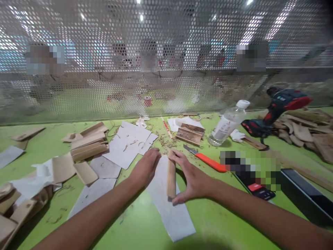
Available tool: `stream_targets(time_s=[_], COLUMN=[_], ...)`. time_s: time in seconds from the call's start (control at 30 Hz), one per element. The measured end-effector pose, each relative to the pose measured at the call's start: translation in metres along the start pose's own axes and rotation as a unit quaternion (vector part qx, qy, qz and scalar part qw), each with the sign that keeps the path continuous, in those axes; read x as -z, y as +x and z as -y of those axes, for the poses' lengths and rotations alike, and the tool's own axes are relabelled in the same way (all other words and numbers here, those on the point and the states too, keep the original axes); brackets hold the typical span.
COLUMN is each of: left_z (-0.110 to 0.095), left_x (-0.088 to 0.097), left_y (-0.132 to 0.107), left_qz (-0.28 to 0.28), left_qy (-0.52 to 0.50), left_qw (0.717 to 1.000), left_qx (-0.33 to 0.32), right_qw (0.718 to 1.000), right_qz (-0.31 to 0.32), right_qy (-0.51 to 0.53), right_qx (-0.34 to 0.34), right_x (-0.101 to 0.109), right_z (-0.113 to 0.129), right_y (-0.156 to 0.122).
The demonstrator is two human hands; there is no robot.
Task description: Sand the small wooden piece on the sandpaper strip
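Note:
My right hand [192, 175] grips a narrow wooden piece, perhaps bamboo [171, 177], with the thumb at its near end and the fingers at its far end. The piece lies lengthwise on a white paper strip [179, 222]. At the strip's left edge rests my left hand [147, 166], its fingers together and curled down; whatever lies under them is hidden. Just beyond my right hand is an orange utility knife [210, 162] with its blade out. Two curved bamboo pieces [189, 134] lie past the fingertips among brown shavings.
Split bamboo pieces [90, 146] and white paper sheets [130, 144] cover the left side. To the right stand a clear bottle [226, 125] and a cordless drill [281, 107], beside a bamboo pile [304, 132] and a dark box [307, 194]. A perforated metal screen [166, 93] closes off the back.

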State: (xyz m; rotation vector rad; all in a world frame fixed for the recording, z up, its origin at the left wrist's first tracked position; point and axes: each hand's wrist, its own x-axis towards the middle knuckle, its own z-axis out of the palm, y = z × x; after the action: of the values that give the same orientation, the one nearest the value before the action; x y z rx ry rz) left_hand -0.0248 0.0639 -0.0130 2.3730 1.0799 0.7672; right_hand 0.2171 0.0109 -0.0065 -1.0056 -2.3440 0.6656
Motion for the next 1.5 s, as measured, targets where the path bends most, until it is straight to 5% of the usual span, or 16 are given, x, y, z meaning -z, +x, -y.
stream_targets(time_s=[0.13, 0.2, 0.43, 0.5, 0.57, 0.67, 0.8, 0.93, 1.03, 1.13, 1.23, 1.37, 1.5], left_z=[-0.024, -0.039, -0.067, -0.067, -0.064, -0.058, -0.056, -0.054, -0.045, -0.033, -0.03, -0.037, -0.041], left_x=[0.01, 0.016, 0.024, 0.025, 0.029, 0.035, 0.036, 0.028, 0.029, 0.046, 0.071, 0.088, 0.083], left_y=[0.0, -0.002, -0.004, -0.003, -0.002, 0.002, 0.004, 0.003, 0.006, 0.013, 0.021, 0.025, 0.022], left_qz=[0.001, 0.055, 0.15, 0.139, 0.098, 0.032, 0.006, 0.034, 0.043, 0.047, 0.132, 0.152, 0.216], left_qy=[-0.099, -0.242, -0.428, -0.396, -0.298, -0.094, 0.094, 0.14, 0.115, 0.058, -0.052, -0.042, -0.014], left_qw=[0.995, 0.966, 0.886, 0.9, 0.942, 0.994, 0.989, 0.975, 0.982, 0.997, 0.987, 0.984, 0.972], left_qx=[0.026, 0.066, 0.093, 0.12, 0.124, 0.035, -0.114, -0.168, -0.141, -0.023, 0.077, 0.081, 0.086], right_qw=[0.988, 0.982, 0.968, 0.971, 0.976, 0.986, 0.984, 0.937, 0.901, 0.891, 0.884, 0.888, 0.918], right_qz=[-0.093, -0.112, -0.149, -0.153, -0.163, -0.15, -0.097, -0.038, -0.017, -0.031, -0.037, -0.054, -0.11], right_qy=[-0.036, -0.061, -0.11, -0.103, -0.088, -0.035, 0.141, 0.302, 0.363, 0.377, 0.386, 0.375, 0.301], right_qx=[0.116, 0.142, 0.168, 0.15, 0.119, 0.065, -0.041, -0.172, -0.236, -0.252, -0.26, -0.262, -0.234], right_x=[-0.006, -0.008, -0.011, -0.01, -0.008, -0.003, 0.002, 0.003, 0.004, 0.005, 0.006, 0.004, 0.011], right_z=[0.003, 0.004, 0.001, -0.001, -0.005, -0.007, 0.005, 0.023, 0.024, 0.017, 0.011, 0.015, 0.036], right_y=[-0.003, -0.003, -0.002, -0.001, -0.002, -0.002, -0.001, 0.005, 0.009, 0.012, 0.012, 0.011, 0.007])
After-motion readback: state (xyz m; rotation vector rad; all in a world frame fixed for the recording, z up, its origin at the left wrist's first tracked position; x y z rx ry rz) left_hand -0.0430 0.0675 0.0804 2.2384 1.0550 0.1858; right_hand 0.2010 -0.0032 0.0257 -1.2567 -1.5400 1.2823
